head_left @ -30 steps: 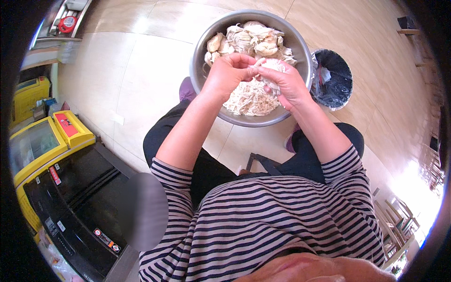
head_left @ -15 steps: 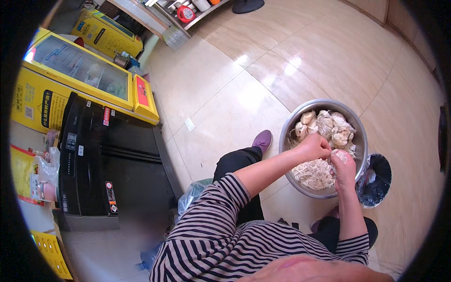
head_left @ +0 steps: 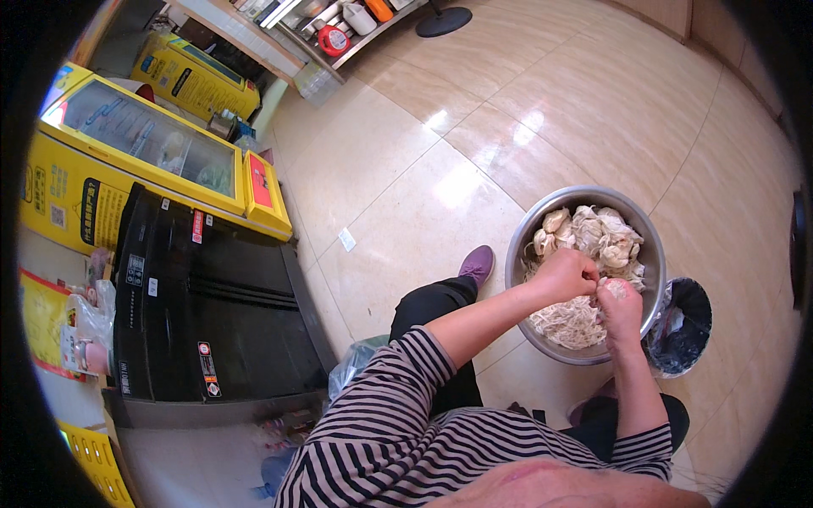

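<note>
A round metal basin (head_left: 511, 264) stands on the floor in front of me at right. Whole pale, off-white clumps (head_left: 597, 230) of food fill its far side. Thin pale shreds (head_left: 569, 323) of the same colour are heaped on its near side. I cannot tell what food it is. Above the basin, my right hand (head_left: 622, 311) is closed round a pale piece (head_left: 616, 290), partly hidden by the fingers. My left hand (head_left: 567, 275) meets it from the left, thumb and fingertips pinched together at the piece's edge. What lies between those fingertips is too small to make out.
A black-lined bin (head_left: 684, 332) stands close to the basin's right. My purple shoe (head_left: 478, 263) is left of the basin. A black chest appliance (head_left: 229, 296) and a yellow glass-topped freezer (head_left: 161, 140) line the left side. A metal shelf (head_left: 364, 38) stands at the back.
The whole view has shifted slightly. My hands stay together over the basin, with the left fingertips still pinched at the pale piece in my right hand.
</note>
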Demonstrator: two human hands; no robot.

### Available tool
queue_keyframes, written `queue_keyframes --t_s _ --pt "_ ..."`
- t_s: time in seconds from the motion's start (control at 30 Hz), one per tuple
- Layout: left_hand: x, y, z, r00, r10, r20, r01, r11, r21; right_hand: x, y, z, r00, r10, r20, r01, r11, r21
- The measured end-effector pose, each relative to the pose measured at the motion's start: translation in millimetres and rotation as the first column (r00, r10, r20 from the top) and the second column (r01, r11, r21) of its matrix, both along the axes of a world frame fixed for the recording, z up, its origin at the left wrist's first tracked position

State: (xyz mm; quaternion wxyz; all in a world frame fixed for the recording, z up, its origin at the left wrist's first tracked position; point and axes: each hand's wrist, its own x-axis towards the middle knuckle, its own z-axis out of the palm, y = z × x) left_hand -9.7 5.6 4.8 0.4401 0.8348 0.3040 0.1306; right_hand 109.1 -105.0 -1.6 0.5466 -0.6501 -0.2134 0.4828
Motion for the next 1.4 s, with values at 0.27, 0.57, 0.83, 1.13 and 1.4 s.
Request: queue_keyframes --t_s 0.27,0.57,0.83,1.13,1.4 --pt "3.1 5.2 -5.7 0.982 0.181 0.049 -0.136 0.868 -0.478 8.9 -3.0 -6.7 0.987 -0.094 -0.128 0.096 0.995 0.010" --pt "5.4 4.1 -9.3 0.997 0.074 0.038 -0.042 0.838 -0.545 6.9 -2.1 3.8 0.984 -0.066 -0.165 0.063 0.998 -0.021" --pt "3.2 5.6 -2.5 0.999 0.036 -0.025 -0.044 0.786 -0.617 10.8 -6.9 -1.9 0.981 -0.026 -0.191 0.026 1.000 -0.002" --pt "5.4 5.4 2.8 0.995 0.102 0.009 -0.061 0.654 -0.754 10.8 -3.9 5.9 0.973 -0.081 -0.216 0.080 0.997 -0.013" --pt "4.8 4.0 -2.0 0.993 0.101 0.062 -0.023 0.680 -0.733 12.3 -6.4 2.2 0.972 -0.017 -0.233 0.019 1.000 0.007"
